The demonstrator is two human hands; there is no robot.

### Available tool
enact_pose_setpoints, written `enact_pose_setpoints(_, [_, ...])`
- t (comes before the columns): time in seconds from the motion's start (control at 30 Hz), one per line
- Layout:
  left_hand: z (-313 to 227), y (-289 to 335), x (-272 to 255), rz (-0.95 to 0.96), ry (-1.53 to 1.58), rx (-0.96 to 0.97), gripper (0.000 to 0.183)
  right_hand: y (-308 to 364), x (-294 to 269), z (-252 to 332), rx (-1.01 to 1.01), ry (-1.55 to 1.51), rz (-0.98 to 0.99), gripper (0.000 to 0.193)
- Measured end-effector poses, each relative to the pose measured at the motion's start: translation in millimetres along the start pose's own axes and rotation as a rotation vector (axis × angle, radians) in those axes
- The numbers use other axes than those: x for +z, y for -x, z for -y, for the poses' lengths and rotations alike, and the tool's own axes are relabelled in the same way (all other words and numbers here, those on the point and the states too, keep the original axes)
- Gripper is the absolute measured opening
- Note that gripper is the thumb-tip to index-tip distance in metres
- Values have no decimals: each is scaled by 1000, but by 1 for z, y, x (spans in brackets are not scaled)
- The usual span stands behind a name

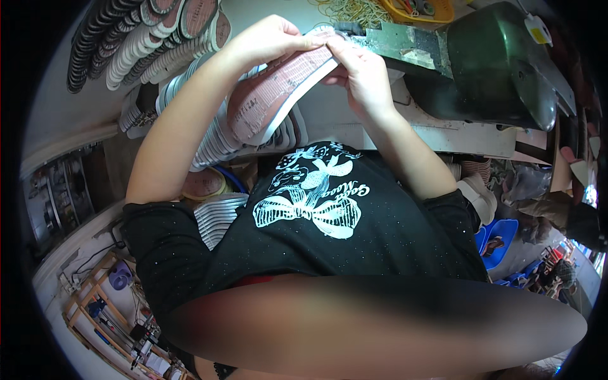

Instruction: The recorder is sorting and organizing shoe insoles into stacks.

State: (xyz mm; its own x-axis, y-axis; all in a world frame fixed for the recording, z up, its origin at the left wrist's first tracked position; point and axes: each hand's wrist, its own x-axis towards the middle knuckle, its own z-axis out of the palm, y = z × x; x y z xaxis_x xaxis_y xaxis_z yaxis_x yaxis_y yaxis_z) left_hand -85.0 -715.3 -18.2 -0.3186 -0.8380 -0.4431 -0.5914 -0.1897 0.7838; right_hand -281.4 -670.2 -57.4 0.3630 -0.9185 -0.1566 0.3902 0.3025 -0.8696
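Note:
A shoe sole with a brownish-pink, ribbed face and a white edge is held up at a slant, its far end pinched by both hands. My left hand is closed on the far end from the left, thumb on the pink face. My right hand grips the same end from the right, its thumb close to the left one. Right beside the fingers is the narrow metal arm of a dark green machine. The sole's underside is hidden, as are some of the fingertips.
Rows of stacked soles stand at the far left. Another row of pale soles lies beneath the held one on the white table. Yellow cord and a yellow basket sit at the back. A blue bin is at the right.

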Motion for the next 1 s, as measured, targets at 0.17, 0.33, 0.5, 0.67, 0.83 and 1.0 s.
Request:
enact_pose_setpoints(0.17, [6, 3, 7, -147, -32, -13, 38, -3, 1, 0, -19, -11, -30, 29])
enact_pose_setpoints(0.33, [12, 7, 15, -206, 75, -46, 40, 3, 5, 4, -68, 6, 1, 26])
enact_pose_setpoints(0.5, [-20, 17, 31, -180, 243, -76, 47, 25, -17, 13, 131, 185, 156, 24])
enact_pose_setpoints(0.67, [-17, 6, 18, -141, 152, -92, 52, 61, -14, 35, 312, 286, 300, 23])
enact_pose_setpoints(0.83, [-11, -42, -55, 307, 14, -126, 45, 50, -9, 16, 263, 104, 6, 19])
enact_pose_setpoints(1.0, [-3, -19, 1, -184, 112, 145, 53, 24, -2, 7, 208, 79, -71, 19])
